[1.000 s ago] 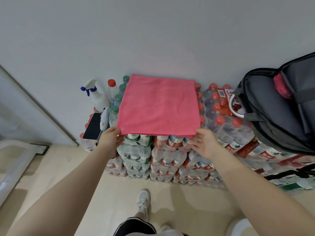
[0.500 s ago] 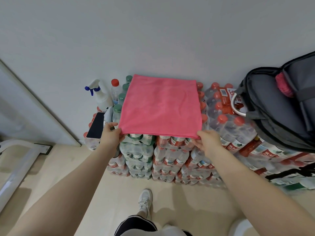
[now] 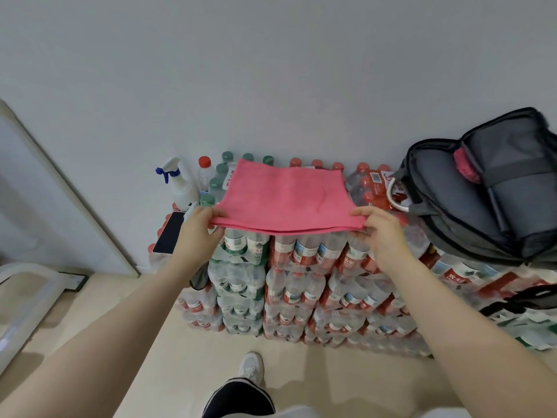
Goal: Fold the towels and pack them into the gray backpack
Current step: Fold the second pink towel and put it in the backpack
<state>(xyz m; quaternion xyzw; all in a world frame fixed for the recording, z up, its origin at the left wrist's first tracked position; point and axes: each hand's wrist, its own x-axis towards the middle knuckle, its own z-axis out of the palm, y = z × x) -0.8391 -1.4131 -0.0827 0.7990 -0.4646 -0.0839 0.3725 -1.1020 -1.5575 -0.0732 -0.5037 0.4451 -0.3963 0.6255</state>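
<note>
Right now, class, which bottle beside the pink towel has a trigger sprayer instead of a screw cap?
The white spray bottle, left of the pink towel: its blue-trimmed trigger head differs from the red and green capped water bottles.

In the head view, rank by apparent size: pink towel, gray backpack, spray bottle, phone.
1. gray backpack, though its right side is cut off by the frame edge
2. pink towel, not far behind the backpack
3 and 4. spray bottle and phone: these look alike, so I won't rank them.
</note>
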